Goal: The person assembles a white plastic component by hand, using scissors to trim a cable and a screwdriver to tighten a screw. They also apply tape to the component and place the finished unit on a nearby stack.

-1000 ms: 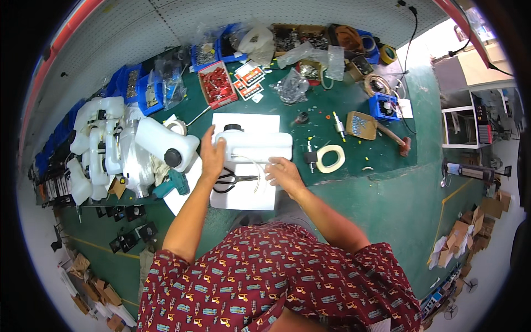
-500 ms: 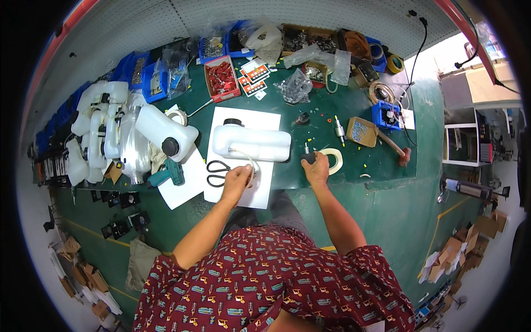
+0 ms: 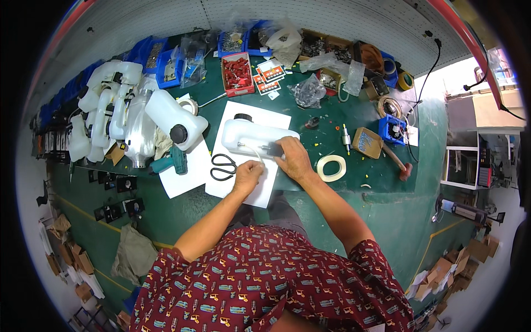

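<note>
A white plastic tank with a black cap lies on a white sheet of paper. From a fitting on its near side runs a pale flexible tube, its free part pinched in the closed fingers of my left hand. My right hand grips a short dark-handled tool with a metal tip. The tip points left, towards the tube fitting, over the tank's near side; whether it touches is unclear. Black-handled scissors lie left of my left hand.
Another white tank and a teal power tool are to the left, beside several stacked tanks. At the right lie a tape roll, a cardboard box and a hammer. Parts bins line the back.
My right hand has moved left from beside the tape roll to the tank, bringing the dark-handled tool with it. My left hand still pinches the tube. The whole view has shifted slightly.
</note>
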The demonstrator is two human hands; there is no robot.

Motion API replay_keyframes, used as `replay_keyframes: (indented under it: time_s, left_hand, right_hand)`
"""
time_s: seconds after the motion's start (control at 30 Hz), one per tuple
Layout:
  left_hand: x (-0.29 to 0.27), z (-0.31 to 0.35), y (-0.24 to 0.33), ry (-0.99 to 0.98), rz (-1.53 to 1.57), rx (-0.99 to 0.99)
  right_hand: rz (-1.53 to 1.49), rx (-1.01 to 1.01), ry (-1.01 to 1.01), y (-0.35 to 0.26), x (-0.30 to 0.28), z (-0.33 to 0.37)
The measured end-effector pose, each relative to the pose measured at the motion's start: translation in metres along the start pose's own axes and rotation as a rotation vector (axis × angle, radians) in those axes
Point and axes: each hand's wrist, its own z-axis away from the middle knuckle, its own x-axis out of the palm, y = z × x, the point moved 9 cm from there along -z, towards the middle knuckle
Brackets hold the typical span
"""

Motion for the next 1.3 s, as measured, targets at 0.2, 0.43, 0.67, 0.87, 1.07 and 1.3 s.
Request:
replay_keyframes:
  time_s: [0.2,0.43,0.67,0.87,1.07,1.3]
  left_hand:
    - [0.018,-0.007,0.003,0.003,0.099,-0.027]
    - [0.044,-0.014,0.010,-0.068,0.330,-0.110]
    - [0.045,-0.018,0.017,-0.089,0.215,-0.041]
    - [0.035,-0.014,0.027,-0.080,-0.018,0.086]
    - [-0.041,0.011,0.032,0.196,-0.759,0.575]
    - [-0.106,-0.011,-0.005,0.147,-1.374,0.368]
  right_hand:
    - [0.138,-0.053,0.024,-0.007,0.001,-0.002]
    - [0.100,-0.044,-0.003,-0.001,0.009,0.001]
    - [0.102,-0.091,-0.126,-0.029,-0.007,0.005]
    - [0.152,-0.131,-0.049,-0.024,-0.002,0.017]
    - [0.161,-0.106,0.082,-0.021,0.002,0.017]
    - [0.159,-0.084,0.097,-0.019,0.000,0.014]
